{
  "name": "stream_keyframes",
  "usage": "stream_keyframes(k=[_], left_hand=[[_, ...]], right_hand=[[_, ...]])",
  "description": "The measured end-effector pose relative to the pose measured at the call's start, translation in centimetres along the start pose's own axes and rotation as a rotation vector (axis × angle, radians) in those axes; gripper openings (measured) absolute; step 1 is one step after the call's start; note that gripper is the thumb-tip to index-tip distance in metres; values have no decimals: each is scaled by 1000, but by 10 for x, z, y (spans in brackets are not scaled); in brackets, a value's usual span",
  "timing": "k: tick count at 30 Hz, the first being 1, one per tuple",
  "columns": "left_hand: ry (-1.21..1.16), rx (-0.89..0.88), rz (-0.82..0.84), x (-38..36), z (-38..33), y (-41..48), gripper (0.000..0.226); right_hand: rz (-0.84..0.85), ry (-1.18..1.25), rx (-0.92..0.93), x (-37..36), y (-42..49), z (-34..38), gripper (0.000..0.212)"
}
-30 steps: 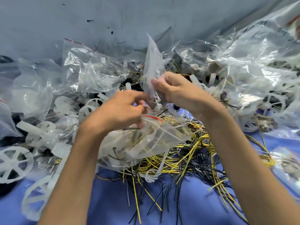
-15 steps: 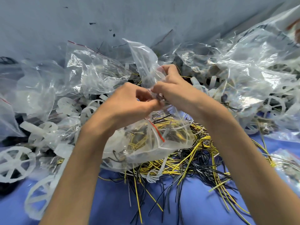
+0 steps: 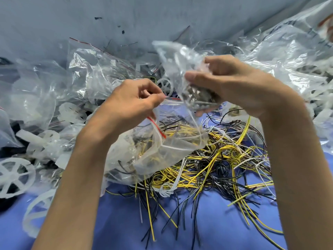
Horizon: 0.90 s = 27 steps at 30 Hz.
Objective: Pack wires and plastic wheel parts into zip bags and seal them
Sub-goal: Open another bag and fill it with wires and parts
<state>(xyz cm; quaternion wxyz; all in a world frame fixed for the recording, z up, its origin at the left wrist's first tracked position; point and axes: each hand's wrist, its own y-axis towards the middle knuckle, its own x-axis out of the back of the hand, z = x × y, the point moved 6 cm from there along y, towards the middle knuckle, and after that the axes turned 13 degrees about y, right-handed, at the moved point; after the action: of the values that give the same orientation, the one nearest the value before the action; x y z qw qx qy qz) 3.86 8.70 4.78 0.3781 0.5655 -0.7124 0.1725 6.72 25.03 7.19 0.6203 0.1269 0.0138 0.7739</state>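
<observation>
Head view: left hand (image 3: 133, 103) pinches open the red-striped clear zip bag (image 3: 162, 150) of yellow wires above the blue bench (image 3: 216, 231), while right hand (image 3: 232, 83) grips a small crumpled clear pouch (image 3: 182, 69), seemingly to be slipped inside next.

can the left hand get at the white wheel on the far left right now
Probably, but not freely: the wheel lies uncovered at the pile's edge, on that hand's side, yet the left hand is pinching the zip bag by its red strip and would have to let go first.
</observation>
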Motion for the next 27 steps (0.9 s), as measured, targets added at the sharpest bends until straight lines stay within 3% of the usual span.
stream_keyframes(k=[4,8,11,16,22,27], left_hand=[[-25,-9,58,-1,-2,-1,5],[-1,-85,118,3,-14,-1,4],[119,-146,209,6,-26,2,15],[222,-239,309,12,-47,4,12],[104,-125,214,12,-32,6,5],[146,-144,157,13,-24,6,8]], right_hand=[[-75,-88,33,-1,7,-1,23],[124,-79,13,-19,8,-3,44],[254,-210,-5,-30,7,-7,39],[270,-425,37,-36,8,-7,39],[317,-628,61,-52,5,-9,34],[335,-929,57,-65,13,-7,38]])
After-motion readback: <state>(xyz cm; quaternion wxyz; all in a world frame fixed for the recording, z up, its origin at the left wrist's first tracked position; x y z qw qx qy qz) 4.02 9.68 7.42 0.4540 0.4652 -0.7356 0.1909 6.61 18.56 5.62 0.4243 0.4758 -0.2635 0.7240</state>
